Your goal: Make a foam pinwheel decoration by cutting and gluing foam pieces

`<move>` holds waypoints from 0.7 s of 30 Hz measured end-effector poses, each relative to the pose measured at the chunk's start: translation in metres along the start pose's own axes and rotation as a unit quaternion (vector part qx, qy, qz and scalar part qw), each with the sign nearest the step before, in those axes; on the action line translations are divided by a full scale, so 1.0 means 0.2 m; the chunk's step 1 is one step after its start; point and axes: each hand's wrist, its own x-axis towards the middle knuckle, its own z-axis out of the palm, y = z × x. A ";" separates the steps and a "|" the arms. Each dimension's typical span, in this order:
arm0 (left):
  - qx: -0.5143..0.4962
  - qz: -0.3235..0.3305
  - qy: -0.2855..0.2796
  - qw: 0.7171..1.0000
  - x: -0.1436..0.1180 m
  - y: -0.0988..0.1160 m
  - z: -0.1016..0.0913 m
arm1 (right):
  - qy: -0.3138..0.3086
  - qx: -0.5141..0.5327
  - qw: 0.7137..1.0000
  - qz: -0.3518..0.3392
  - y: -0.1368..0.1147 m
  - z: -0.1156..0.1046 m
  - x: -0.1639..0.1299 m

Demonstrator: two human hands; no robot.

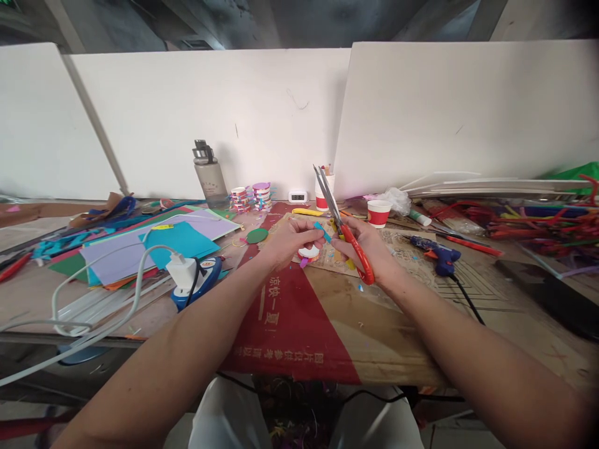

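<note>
Between the fingertips of my left hand (292, 242) is a small blue paper strip (322, 232). My right hand (367, 246) is closed around red-handled scissors (358, 252), whose blades point up and away from me. The right fingertips are close to the strip; whether they touch it I cannot tell. Just below both hands, a small white and red cup piece (309, 252) with a purple tab lies on the cardboard sheet (294, 330). A green paper disc (257, 236) lies left of my left hand.
Coloured paper sheets (182, 240) and a blue power strip (196, 287) with white cables are on the left. At the back stand a bottle (210, 178), stacked cup pieces (261, 196) and a paper cup (379, 214). A glue gun (440, 255) and black phone-like object (547, 293) lie right.
</note>
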 end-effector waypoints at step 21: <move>-0.136 -0.038 0.129 0.982 0.02 0.08 -0.10 | -0.066 -0.203 0.974 -0.072 -0.04 -0.05 -0.03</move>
